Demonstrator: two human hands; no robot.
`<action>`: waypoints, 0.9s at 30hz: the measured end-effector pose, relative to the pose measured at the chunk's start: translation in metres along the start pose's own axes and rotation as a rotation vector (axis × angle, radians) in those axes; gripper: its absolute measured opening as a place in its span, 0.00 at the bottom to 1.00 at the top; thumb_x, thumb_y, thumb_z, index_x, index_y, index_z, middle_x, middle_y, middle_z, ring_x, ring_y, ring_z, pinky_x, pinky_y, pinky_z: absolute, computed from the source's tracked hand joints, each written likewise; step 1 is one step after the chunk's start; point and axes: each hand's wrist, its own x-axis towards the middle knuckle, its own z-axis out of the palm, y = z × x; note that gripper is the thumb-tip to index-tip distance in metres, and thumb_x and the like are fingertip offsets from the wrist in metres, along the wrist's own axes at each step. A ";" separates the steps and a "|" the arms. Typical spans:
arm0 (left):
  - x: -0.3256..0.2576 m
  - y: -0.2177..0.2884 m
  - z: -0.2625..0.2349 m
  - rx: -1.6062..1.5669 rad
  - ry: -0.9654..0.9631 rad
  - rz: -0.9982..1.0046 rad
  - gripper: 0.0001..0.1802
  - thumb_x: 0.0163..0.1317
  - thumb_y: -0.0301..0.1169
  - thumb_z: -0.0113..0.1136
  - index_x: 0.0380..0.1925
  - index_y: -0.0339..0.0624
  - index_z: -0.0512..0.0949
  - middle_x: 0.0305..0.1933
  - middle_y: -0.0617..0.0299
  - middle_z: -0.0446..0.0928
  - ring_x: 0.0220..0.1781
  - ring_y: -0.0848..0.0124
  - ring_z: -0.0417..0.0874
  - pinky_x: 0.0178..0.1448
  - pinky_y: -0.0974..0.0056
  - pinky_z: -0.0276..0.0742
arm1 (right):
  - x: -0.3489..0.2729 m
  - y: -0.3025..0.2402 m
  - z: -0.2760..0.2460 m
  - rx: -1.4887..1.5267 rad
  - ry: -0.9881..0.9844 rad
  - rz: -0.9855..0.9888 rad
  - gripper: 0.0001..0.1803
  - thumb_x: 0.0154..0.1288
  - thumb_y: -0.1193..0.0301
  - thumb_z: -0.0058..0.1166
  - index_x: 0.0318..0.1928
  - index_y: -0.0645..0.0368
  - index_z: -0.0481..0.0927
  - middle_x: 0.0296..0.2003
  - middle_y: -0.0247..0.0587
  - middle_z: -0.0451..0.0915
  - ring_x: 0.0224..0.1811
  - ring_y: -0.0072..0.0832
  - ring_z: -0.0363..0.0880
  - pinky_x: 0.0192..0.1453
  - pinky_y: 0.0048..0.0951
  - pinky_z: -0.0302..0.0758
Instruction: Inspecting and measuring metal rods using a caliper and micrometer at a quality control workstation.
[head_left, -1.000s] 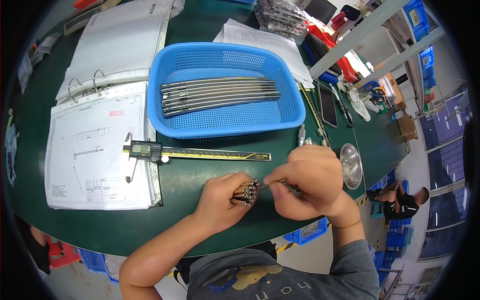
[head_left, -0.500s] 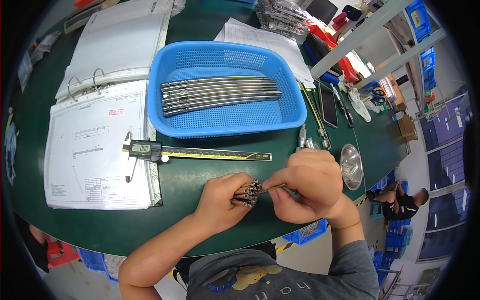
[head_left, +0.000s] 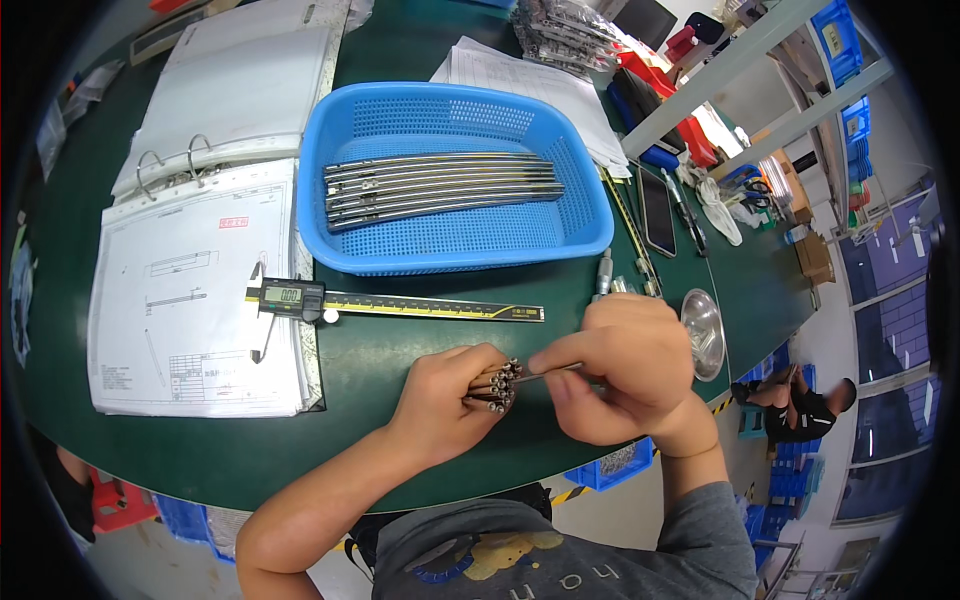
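My left hand [head_left: 452,402] is wrapped round a bundle of thin metal tubes [head_left: 494,386], their open round ends facing right. A slim metal pin [head_left: 545,374] is pinched between the thumb and forefinger of my right hand [head_left: 625,372]. The pin's left tip meets the ends of the tubes; whether it sits inside one is too small to tell. Just beyond my hands a digital caliper [head_left: 400,305] lies across the table, its jaws over the drawing pages. Behind it, a blue perforated basket [head_left: 455,262] holds several long shiny metal rods [head_left: 445,188].
An open ring binder with drawings [head_left: 190,340] covers the left of the green table [head_left: 380,350]. To the right are a metal bowl [head_left: 702,335], a micrometer [head_left: 604,272], a phone [head_left: 656,212] and gloves [head_left: 718,210]. Another person [head_left: 805,410] sits far right.
My right hand has shifted slightly to the right, away from the tube ends, and more of the pin shows. My left hand and the bundle have stayed in place.
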 end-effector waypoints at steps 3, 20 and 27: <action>0.000 -0.002 0.003 -0.032 0.003 0.005 0.11 0.40 0.20 0.60 0.23 0.39 0.68 0.18 0.57 0.66 0.20 0.60 0.69 0.23 0.62 0.62 | 0.002 -0.002 0.001 0.004 -0.005 0.013 0.06 0.37 0.79 0.56 0.22 0.60 0.74 0.11 0.33 0.66 0.10 0.28 0.66 0.14 0.25 0.60; -0.001 -0.004 0.003 -0.031 0.007 0.017 0.11 0.39 0.20 0.59 0.25 0.38 0.69 0.19 0.56 0.68 0.22 0.58 0.71 0.24 0.61 0.65 | 0.003 0.000 0.001 -0.011 -0.022 -0.004 0.05 0.38 0.78 0.56 0.21 0.59 0.74 0.12 0.34 0.67 0.11 0.29 0.66 0.14 0.26 0.60; -0.001 -0.004 0.005 -0.033 0.008 0.020 0.11 0.38 0.20 0.59 0.24 0.38 0.69 0.19 0.55 0.67 0.21 0.57 0.70 0.24 0.60 0.64 | -0.006 0.007 0.012 0.015 0.037 -0.004 0.06 0.37 0.78 0.53 0.23 0.58 0.77 0.10 0.29 0.64 0.09 0.24 0.62 0.14 0.24 0.56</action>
